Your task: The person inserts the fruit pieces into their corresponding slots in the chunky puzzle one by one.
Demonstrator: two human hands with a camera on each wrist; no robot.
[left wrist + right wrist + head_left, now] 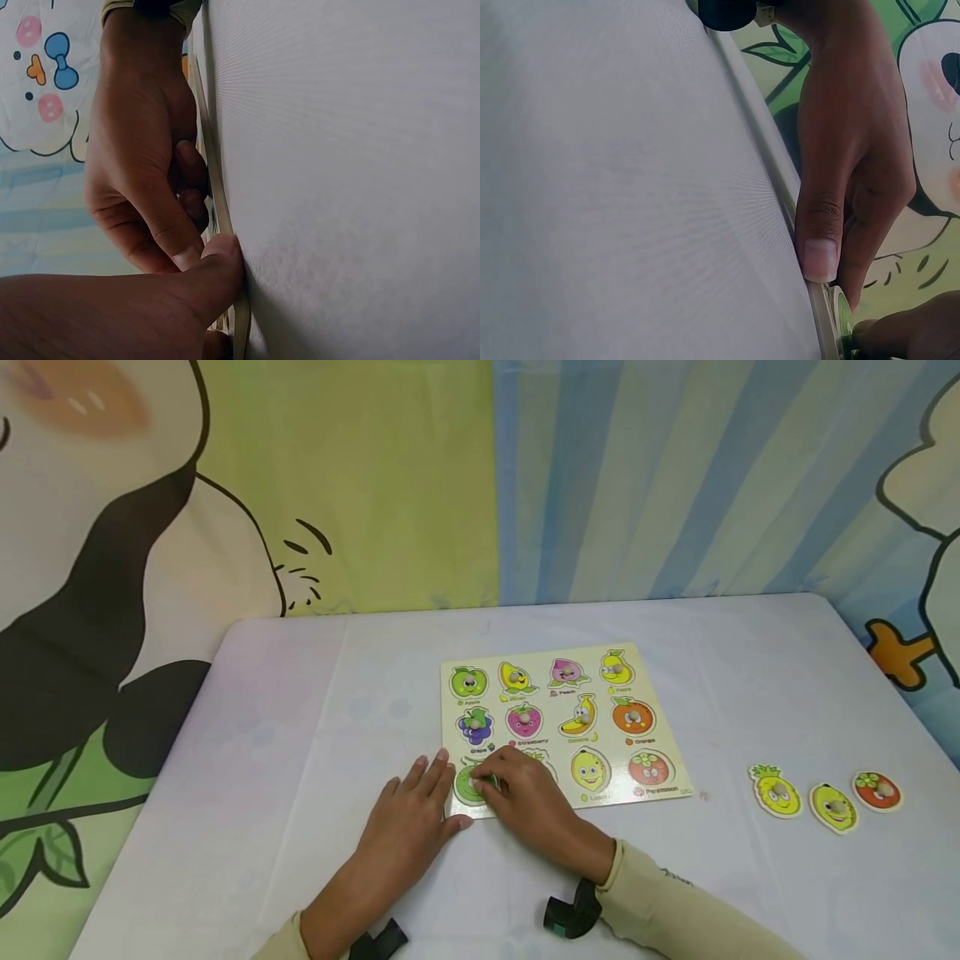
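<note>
A pale fruit puzzle board point(675, 781) lies on the table, with knobbed pieces seated in its upper rows. My right hand point(528, 797) pinches a round green fruit puzzle piece point(465, 787) at the board's near left corner; its fingers partly cover it. Beside it my left hand point(408, 818) rests along the board's left edge with fingers extended. In the left wrist view, the left thumb point(221, 259) presses against the board's near edge. The right wrist view catches the green piece point(843, 315) edge-on at the board, between both hands. The pineapple picture on the board is mostly behind the right hand.
Loose pineapple point(776, 793), lemon point(832, 808) and persimmon point(877, 791) pieces lie to the right of the board. White cloth covers the table point(337, 710). A cartoon-printed curtain point(360, 485) hangs behind it. Black wrist devices point(573, 910) are strapped under both wrists.
</note>
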